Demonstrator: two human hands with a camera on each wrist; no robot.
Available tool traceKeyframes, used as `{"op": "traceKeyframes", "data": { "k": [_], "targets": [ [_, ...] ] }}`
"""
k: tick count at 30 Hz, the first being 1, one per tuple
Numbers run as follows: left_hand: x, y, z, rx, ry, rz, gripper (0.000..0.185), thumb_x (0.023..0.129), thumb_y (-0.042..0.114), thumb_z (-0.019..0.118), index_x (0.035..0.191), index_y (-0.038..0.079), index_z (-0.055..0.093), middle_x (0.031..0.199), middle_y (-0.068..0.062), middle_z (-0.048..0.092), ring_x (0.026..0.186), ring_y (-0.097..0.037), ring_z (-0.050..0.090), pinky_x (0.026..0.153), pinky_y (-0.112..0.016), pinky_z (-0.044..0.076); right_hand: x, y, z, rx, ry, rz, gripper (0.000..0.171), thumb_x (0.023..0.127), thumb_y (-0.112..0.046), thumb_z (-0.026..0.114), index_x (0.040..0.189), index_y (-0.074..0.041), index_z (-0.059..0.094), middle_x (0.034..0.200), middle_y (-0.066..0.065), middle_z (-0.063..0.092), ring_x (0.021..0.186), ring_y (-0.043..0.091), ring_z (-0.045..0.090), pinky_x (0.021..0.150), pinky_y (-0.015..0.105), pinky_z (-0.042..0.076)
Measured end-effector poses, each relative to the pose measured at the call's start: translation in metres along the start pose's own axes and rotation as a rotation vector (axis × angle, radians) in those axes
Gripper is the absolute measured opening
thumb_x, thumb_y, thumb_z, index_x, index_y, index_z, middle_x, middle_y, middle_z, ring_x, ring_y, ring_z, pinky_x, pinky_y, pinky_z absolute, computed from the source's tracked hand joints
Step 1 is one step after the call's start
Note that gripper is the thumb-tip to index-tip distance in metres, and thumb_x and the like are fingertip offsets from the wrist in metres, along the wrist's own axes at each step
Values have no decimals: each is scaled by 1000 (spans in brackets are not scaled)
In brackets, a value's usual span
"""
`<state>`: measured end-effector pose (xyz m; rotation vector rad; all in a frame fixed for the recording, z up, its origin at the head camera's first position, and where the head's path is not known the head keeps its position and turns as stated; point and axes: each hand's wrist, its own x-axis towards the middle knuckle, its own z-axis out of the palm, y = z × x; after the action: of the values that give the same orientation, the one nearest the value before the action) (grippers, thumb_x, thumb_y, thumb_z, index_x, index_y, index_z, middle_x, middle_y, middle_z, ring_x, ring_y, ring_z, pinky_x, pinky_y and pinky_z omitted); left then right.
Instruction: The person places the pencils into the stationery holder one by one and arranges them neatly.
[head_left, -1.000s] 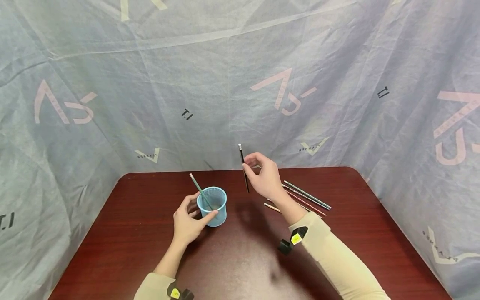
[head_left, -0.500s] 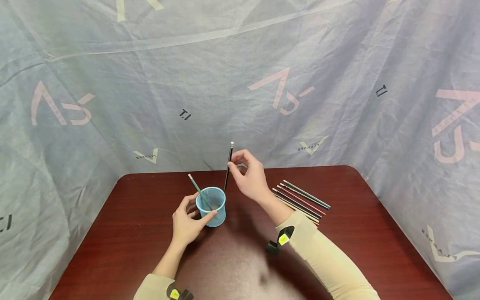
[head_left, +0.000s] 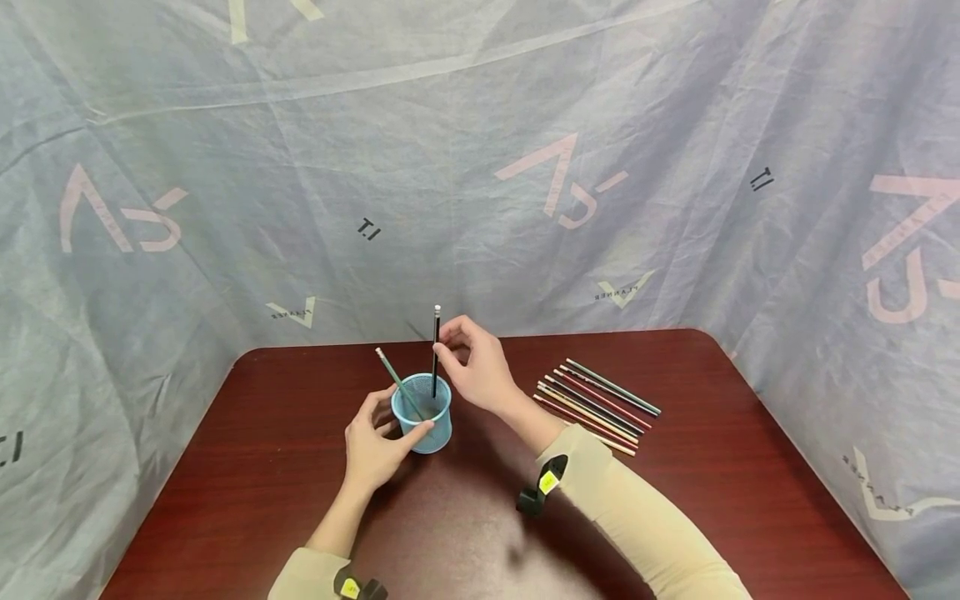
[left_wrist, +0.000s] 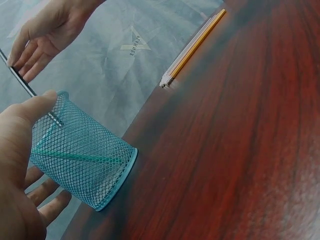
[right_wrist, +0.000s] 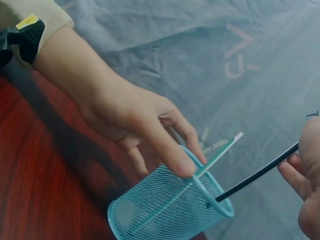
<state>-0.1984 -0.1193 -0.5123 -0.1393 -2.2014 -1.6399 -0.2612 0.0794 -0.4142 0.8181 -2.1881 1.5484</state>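
Rt hand: my right hand (head_left: 477, 372) is pinching a slim black pencil (head_left: 436, 350) near its top betw. thumb & fingertips, holding it upright; the lower tip is dipping just inside the cup's rim.
Lt hand: my left hand (head_left: 375, 444) is curling round the cup's near side, thumb pressing on the rim, fingers wrapping the wall.
Cup: round teal wire-mesh cup (head_left: 423, 412), see-through, standing on the table w/ a flared base ring.
Inside: a teal-green pencil (head_left: 395, 382) is leaning at a slant in the cup, pale eraser end sticking out to the left.
Spares: a row of thin pencils (head_left: 592, 399), red, green & yellowish, is lying side by side on the table, to the rt of my right hand & apart from the cup.
Surface: glossy dark red-brown wood-grain table (head_left: 300, 467), rounded corners.
Room: creased grey-blue fabric backdrop (head_left: 450, 167) w/ faded pink & pale marks is hanging round the table.
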Motion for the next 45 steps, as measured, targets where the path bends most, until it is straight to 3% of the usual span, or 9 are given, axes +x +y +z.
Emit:
{"op": "traceKeyframes", "data": {
  "k": [15,22,36,45],
  "targets": [
    [0,-2,-2,21,-3,21,72,75,18,100,138,10,65,125,-13,76,115,-33,75,93,-51,65,-4,12,26,-200,-150,19,11,102,-8,70,110,-7,64,101,7,71,94,19,72,81,22,63],
    [1,-2,-2,19,-14,1,73,75,18,100,138,10,64,130,-11,74,119,-31,74,96,-50,64,-3,14,34,-276,-180,43,9,101,-8,70,108,-6,66,99,6,72,91,16,72,84,25,63],
    [0,-2,-2,-14,-28,18,70,76,13,98,138,11,65,129,-15,74,118,-34,75,96,-53,64,-3,13,55,-400,-213,25,7,101,-7,70,107,-5,67,98,8,75,87,20,73,73,24,60],
    [1,-3,-2,23,-19,19,69,76,15,98,137,12,66,127,-12,76,116,-32,75,93,-53,65,-4,8,61,-477,-233,38,10,102,-10,71,110,-4,70,103,9,76,92,20,76,79,27,65]
  ]
}}
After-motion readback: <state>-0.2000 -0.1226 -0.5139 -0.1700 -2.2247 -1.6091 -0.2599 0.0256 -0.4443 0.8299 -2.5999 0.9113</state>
